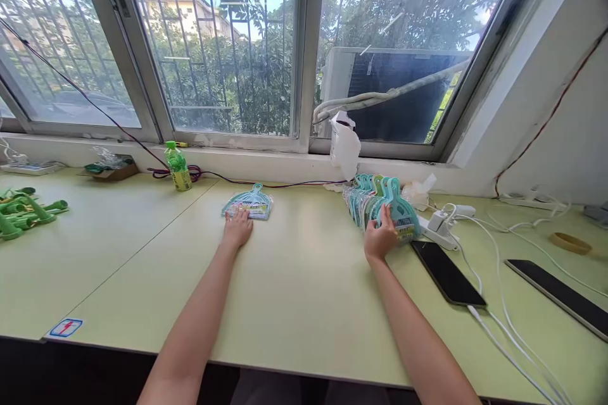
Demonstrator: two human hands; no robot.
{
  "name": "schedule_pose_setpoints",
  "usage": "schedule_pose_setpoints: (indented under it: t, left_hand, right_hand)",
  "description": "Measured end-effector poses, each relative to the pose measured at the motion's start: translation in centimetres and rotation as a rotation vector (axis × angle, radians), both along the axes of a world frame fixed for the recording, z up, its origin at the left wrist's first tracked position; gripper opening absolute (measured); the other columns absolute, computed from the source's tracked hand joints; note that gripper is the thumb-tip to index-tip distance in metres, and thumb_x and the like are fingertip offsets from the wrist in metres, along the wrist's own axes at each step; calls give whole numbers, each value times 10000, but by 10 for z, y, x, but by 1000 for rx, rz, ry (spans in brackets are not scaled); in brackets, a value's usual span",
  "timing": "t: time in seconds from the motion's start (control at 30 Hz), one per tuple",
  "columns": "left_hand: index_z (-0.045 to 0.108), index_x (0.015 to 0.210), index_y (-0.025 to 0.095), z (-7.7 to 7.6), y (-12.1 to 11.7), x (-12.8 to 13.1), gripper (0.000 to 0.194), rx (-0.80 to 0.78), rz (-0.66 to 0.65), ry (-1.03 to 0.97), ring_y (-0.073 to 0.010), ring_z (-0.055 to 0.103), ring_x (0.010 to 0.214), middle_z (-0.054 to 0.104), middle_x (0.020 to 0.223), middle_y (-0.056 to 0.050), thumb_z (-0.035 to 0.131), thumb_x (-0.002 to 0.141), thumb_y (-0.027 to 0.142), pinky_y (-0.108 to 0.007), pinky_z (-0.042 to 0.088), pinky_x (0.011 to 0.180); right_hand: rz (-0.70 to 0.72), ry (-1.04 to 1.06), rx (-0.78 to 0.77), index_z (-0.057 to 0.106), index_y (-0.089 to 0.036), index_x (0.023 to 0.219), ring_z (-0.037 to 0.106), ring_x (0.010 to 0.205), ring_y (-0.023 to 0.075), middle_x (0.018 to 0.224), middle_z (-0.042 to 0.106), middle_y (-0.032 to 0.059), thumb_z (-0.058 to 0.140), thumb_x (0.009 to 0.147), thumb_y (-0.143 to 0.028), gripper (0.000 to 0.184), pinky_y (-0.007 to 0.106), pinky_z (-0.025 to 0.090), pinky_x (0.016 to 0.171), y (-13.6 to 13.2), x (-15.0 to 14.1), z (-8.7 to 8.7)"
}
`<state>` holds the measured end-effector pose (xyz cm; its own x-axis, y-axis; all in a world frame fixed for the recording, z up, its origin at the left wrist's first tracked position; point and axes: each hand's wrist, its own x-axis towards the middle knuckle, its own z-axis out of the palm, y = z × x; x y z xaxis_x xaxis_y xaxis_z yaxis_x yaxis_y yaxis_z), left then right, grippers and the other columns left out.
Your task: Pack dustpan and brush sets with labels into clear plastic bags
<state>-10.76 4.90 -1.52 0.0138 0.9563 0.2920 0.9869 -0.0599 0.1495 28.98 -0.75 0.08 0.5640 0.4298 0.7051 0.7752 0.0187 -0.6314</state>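
A small teal dustpan [259, 196] in a clear plastic wrapper lies on the table left of the middle, handle pointing to the window. My left hand [238, 229] rests on its near edge, fingers laid flat and slightly apart. To the right, a row of similar wrapped dustpans [361, 199], mostly teal with some green, leans closely packed together. My right hand [381, 237] is at the front dustpan [405, 218] of that row, fingers along its face and thumb at its left side. Its grip is partly hidden.
A power strip [439, 234] with white cables, a phone [449, 273] and another dark device [560, 294] lie at the right. A green bottle [178, 168] stands near the sill. Green plastic parts [28, 212] are heaped at far left. A white plastic bag [345, 149] hangs by the window.
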Motion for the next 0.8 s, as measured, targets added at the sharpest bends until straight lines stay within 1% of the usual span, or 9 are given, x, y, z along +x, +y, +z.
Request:
schedule_pose_setpoints:
  t: [0.23, 0.33, 0.4, 0.5, 0.6, 0.67, 0.7, 0.73, 0.8]
  left_hand:
    - [401, 1411, 133, -2, -2, 4, 524, 70, -39, 49, -276, 171, 1443, 284, 1530, -142, 316, 904, 232, -583, -3, 1145]
    - [381, 1422, 140, 3, -4, 6, 545, 115, -61, -5, -281, 169, 1442, 259, 1539, -145, 359, 880, 196, -577, -7, 1148]
    - [372, 1423, 167, 9, -7, 13, 551, 163, -131, -89, -277, 151, 1447, 233, 1550, -135, 406, 876, 216, -569, -9, 1151]
    - [357, 1419, 195, 20, -19, 41, 604, 121, -345, -383, -287, 152, 1446, 237, 1550, -138, 512, 861, 369, -546, 79, 1159]
    - [283, 1446, 221, 29, -39, 84, 696, -157, -636, -897, -281, 342, 1378, 303, 1519, -161, 522, 852, 492, -483, 314, 1102]
    - [269, 1447, 257, 33, -55, 109, 708, -317, -808, -1174, -267, 399, 1345, 342, 1502, -146, 530, 846, 523, -448, 367, 1074]
    - [276, 1440, 269, 35, -63, 119, 723, -369, -836, -1282, -265, 424, 1327, 365, 1490, -139, 559, 828, 530, -432, 387, 1061]
    - [303, 1420, 272, 37, -69, 126, 724, -392, -807, -1381, -266, 457, 1300, 401, 1466, -137, 587, 808, 535, -421, 413, 1040]
    - [397, 1333, 258, 40, -77, 133, 663, -401, -668, -1527, -259, 530, 1224, 504, 1373, -128, 635, 775, 525, -402, 458, 991]
  right_hand:
    - [14, -88, 113, 430, -215, 1410, 523, 1243, 234, 1425, 467, 93, 327, 865, -152, 558, 435, 418, 1041, -10, -10, 16]
    - [71, -151, 218, 458, -188, 1383, 494, 1275, 214, 1429, 460, 106, 293, 916, -176, 495, 432, 378, 1080, -16, -20, 26]
    - [131, -204, 250, 472, -187, 1370, 488, 1280, 210, 1440, 445, 103, 281, 933, -179, 477, 441, 359, 1095, -21, -31, 29]
    - [282, -316, 225, 494, -209, 1357, 467, 1296, 213, 1451, 430, 82, 283, 938, -156, 472, 452, 343, 1111, -30, -51, 27]
    - [488, -464, 165, 539, -255, 1320, 449, 1308, 201, 1417, 472, 52, 293, 936, -123, 474, 453, 344, 1119, -40, -72, 19]
    - [657, -569, 132, 553, -286, 1305, 441, 1311, 187, 1392, 497, 31, 294, 935, -97, 489, 446, 352, 1120, -45, -84, 12]
    - [744, -617, 116, 552, -293, 1305, 437, 1312, 183, 1384, 505, 24, 297, 936, -90, 492, 440, 358, 1119, -46, -90, 9]
    - [822, -655, 99, 547, -294, 1310, 433, 1314, 180, 1377, 511, 20, 302, 938, -88, 491, 434, 365, 1118, -47, -94, 7]
    - [926, -694, 59, 529, -277, 1330, 419, 1323, 177, 1375, 513, 23, 307, 943, -95, 482, 422, 371, 1118, -47, -101, 3]
